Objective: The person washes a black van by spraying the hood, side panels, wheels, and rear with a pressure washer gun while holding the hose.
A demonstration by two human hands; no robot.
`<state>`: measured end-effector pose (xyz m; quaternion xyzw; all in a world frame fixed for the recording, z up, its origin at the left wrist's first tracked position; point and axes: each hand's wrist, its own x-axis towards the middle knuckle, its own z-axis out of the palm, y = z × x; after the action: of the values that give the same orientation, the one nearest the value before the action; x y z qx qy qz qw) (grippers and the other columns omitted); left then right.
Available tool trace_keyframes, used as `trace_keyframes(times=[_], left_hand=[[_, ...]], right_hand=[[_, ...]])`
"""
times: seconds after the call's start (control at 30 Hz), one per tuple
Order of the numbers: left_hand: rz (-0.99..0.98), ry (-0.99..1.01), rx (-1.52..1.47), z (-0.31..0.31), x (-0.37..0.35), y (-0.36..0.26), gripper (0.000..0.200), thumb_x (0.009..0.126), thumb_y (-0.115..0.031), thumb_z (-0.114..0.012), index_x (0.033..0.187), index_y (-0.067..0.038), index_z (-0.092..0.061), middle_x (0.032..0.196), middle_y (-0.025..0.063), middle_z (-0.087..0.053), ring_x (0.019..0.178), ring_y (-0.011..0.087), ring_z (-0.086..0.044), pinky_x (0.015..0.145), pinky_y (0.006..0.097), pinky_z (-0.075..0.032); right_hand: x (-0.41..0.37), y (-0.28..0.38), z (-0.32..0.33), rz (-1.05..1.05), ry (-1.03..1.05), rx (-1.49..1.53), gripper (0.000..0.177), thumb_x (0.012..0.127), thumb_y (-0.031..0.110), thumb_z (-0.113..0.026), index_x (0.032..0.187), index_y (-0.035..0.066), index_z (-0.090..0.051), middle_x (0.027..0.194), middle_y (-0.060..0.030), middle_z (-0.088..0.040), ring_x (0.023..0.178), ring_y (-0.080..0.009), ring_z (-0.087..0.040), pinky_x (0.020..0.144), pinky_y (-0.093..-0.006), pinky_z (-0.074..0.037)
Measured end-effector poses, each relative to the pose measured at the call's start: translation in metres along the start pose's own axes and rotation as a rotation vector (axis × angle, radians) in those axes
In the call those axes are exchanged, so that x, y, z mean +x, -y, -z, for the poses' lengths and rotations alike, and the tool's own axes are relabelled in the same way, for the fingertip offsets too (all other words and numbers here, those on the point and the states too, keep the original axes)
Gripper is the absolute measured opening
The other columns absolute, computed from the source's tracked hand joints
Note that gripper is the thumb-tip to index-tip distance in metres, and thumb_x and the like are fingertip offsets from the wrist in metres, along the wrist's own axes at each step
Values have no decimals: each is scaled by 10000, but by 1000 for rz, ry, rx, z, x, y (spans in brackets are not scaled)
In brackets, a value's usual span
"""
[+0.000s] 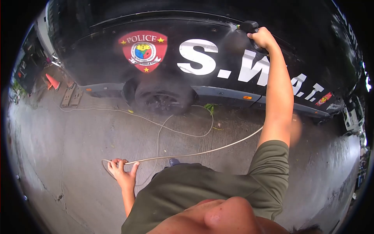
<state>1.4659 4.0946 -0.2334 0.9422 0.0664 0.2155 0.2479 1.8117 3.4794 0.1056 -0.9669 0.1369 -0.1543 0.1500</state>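
Observation:
My right hand (263, 38), raised high against the vehicle's side, is closed around a black spray gun (249, 27). The gun's nozzle points left, and a faint mist shows by it. Low on the left, my left hand (125, 174) has its fingers curled around a thin beige hose (194, 154). From there the hose rises to the right and passes behind my right forearm. In front of me stands a black vehicle (101, 50) with white S.W.A.T. lettering and a red police badge (144, 50).
More hose (113, 110) lies in loops on the wet concrete ground (93, 140), near the vehicle's wheel (161, 97). An orange cone (52, 82) stands at the far left. A white vehicle (352, 115) is at the right edge.

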Motion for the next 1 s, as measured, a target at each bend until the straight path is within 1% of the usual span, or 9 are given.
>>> trace_keyframes(times=[0.07,0.1,0.2,0.27,0.43,0.6,0.73,0.87,1.0], left_hand=[[-56,39,-9,-10,15,-11,535,666,-411,-981,959,-68,-693,1174,132,-573,1251,467,-442,1023,622,-415],[-79,56,-3,-14,22,-17,532,670,-419,-978,952,-65,-697,1170,134,-576,1239,461,-450,1012,612,-422],[-122,108,12,-30,35,-25,532,675,-439,-968,939,-57,-708,1148,132,-586,1178,430,-479,971,580,-440],[-118,169,23,-35,37,-26,538,679,-467,-957,926,-54,-716,1124,129,-597,1122,405,-503,934,558,-448],[-124,360,113,-49,29,-1,583,709,-596,-895,845,-54,-731,992,120,-640,954,370,-566,832,511,-456],[-198,572,164,-49,25,54,643,741,-688,-830,790,-54,-738,889,137,-672,894,397,-634,811,519,-475],[-163,661,186,-30,25,108,654,752,-702,-814,798,-53,-744,905,139,-678,914,400,-644,836,526,-488],[-170,754,239,-8,31,161,688,774,-729,-777,813,-43,-769,922,148,-704,915,415,-682,846,537,-523],[-113,1064,357,-2,37,198,763,831,-788,-674,856,-35,-792,934,188,-750,926,413,-732,845,530,-565]], right_hand=[[-11,-49,16,-49,-76,30,347,876,249,-797,764,-54,-667,611,-67,-594,499,-176,-535,529,-380,-433],[-18,-72,30,-103,-77,43,380,884,248,-797,703,-42,-631,596,-57,-579,496,-172,-539,518,-373,-427],[-44,-141,72,-243,-174,-10,451,848,355,-789,736,-73,-699,610,-154,-648,564,-247,-639,617,-417,-497],[-65,-176,93,-333,-261,34,460,908,294,-760,605,-1,-578,536,-56,-538,476,-187,-529,518,-402,-406],[-109,-226,122,-474,-444,63,461,906,279,-762,577,17,-574,520,-49,-539,466,-177,-510,511,-393,-367],[-142,-222,83,-425,-372,252,409,888,279,-789,633,4,-625,538,-52,-554,451,-174,-523,484,-380,-372],[-160,-164,14,-450,-255,218,400,882,297,-792,667,-1,-631,580,-50,-583,479,-170,-541,509,-379,-395],[-185,-54,-75,-325,-164,177,376,874,333,-787,891,-40,-741,715,-84,-699,661,-195,-665,655,-385,-512],[-246,78,-159,-192,39,142,335,868,313,-785,1001,6,-774,798,-179,-752,817,-332,-761,787,-442,-550]])
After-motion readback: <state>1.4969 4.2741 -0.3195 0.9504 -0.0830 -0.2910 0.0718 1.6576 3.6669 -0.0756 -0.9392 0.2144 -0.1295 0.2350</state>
